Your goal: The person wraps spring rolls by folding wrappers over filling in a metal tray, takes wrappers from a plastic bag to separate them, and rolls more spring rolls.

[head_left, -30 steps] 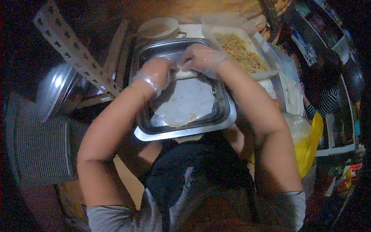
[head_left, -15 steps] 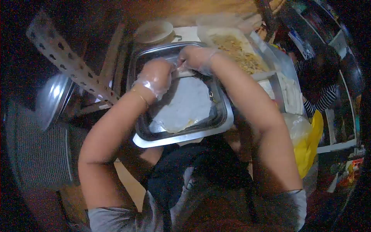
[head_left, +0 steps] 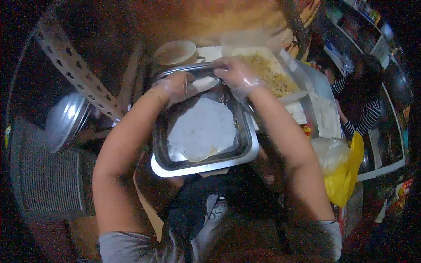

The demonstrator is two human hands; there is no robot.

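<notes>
A rectangular metal tray (head_left: 206, 168) is in front of me, with thin round white wrapper sheets (head_left: 204, 127) lying flat in it. Across its far end is a white spring roll (head_left: 202, 84), rolled up and held between my two hands. My left hand (head_left: 176, 86), in a clear plastic glove, has its fingers closed on the roll's left end. My right hand (head_left: 235, 73), gloved likewise, pinches the right end with fingers and thumb. Parts of the roll's ends are hidden under the fingers.
Beyond my right hand is a container of shredded filling (head_left: 272, 76); a round bowl (head_left: 175, 53) stands back left. A yellow plastic bag (head_left: 344, 177) hangs at the right, near a person in striped sleeves (head_left: 368, 118). A metal lid (head_left: 66, 120) and perforated metal strip (head_left: 81, 72) are left.
My hands have moved apart from close together, and the white roll now shows between them. The view has shifted a little, so the tray appears lower.
</notes>
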